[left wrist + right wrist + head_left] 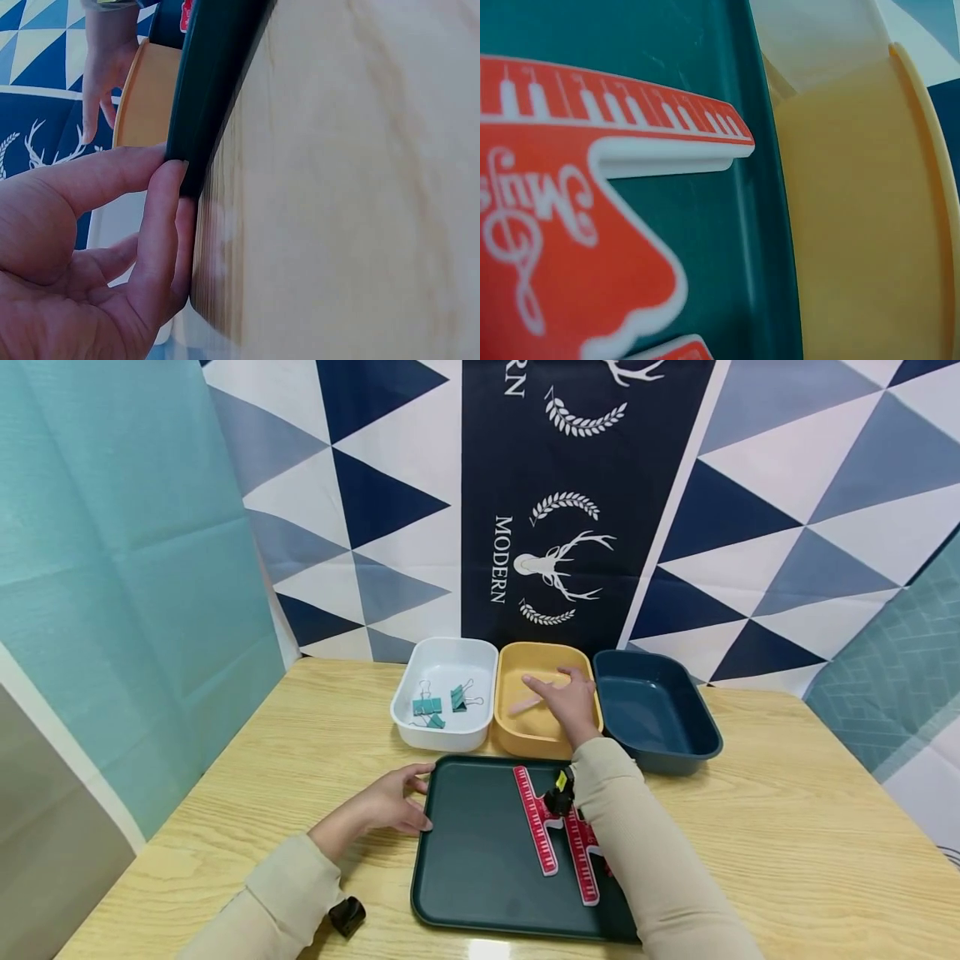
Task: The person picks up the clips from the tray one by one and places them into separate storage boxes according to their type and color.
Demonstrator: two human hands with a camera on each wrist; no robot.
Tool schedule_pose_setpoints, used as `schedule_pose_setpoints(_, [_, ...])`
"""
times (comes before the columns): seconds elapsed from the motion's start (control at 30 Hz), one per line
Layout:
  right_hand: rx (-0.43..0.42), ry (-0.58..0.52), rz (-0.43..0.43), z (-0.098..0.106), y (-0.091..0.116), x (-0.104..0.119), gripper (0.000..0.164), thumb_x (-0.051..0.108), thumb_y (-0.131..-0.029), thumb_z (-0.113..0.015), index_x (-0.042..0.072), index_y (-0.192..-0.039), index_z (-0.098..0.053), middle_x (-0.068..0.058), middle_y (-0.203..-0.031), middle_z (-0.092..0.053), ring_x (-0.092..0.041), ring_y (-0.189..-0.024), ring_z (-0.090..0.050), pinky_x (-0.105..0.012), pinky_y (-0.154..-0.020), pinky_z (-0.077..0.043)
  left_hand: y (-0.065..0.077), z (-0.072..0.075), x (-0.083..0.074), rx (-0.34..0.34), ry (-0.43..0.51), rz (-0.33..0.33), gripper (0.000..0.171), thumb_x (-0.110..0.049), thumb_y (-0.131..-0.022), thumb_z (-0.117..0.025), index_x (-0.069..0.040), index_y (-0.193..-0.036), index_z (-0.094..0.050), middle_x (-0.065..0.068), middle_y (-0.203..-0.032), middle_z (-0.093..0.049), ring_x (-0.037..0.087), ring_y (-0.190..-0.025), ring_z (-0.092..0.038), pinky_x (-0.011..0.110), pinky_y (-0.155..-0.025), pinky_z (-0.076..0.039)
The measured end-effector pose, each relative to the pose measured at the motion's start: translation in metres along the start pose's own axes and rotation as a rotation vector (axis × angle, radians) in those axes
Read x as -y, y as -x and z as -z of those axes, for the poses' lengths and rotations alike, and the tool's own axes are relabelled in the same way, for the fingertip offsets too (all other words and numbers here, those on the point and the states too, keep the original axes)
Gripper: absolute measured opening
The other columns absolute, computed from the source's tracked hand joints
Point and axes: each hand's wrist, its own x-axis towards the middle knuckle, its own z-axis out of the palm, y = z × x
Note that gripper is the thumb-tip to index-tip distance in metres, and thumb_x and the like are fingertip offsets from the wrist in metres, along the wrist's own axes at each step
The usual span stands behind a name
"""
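My right hand [572, 703] is over the yellow bin [543, 745], its thumb and fingers spread apart. A pale pink, slender piece [524, 705] lies in that bin below the thumb; its kind is unclear. With its fingertips my left hand [384, 800] touches the left rim of a dark green tray [472, 860], also close up in the left wrist view. Red music clips [536, 820] with a piano-key pattern lie on the tray's right half, partly covered by my right forearm. In the right wrist view, one clip [570, 172] shows white lettering.
A white bin [442, 739] holding several teal binder clips [427, 706] stands left of the yellow one. To its right is a dark blue bin [660, 727]. All three line the back of the wooden table [315, 727], before a patterned cloth backdrop [405, 527].
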Motion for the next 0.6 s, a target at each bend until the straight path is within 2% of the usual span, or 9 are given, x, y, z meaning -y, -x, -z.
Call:
schedule_pose_setpoints(0.23, [0.032,0.003,-0.019,0.006,0.002,0.002,0.089,0.054,-0.074,-0.071,0.009,-0.141,-0.033,-0.020,-0.136,-0.028,-0.033,-0.115,-0.037,-0.044,-0.100,-0.037,0.000,-0.001,0.000,0.000,-0.006,0.000,0.086,0.019,-0.070,-0.068,-0.003,-0.144,-0.029,0.016,-0.113,-0.041,0.023,-0.085,-0.062,0.039,-0.066,-0.057])
schedule_pose_setpoints(0.6, [0.055,-0.006,0.004,0.017,0.010,0.007,0.083,0.048,-0.080,-0.068,0.009,-0.143,-0.031,-0.021,-0.140,-0.028,-0.035,-0.125,-0.033,-0.047,-0.104,-0.032,0.004,-0.002,-0.003,-0.008,-0.007,0.004,0.088,0.019,-0.069,-0.069,-0.002,-0.144,-0.028,0.017,-0.114,-0.042,0.025,-0.086,-0.062,0.039,-0.066,-0.057])
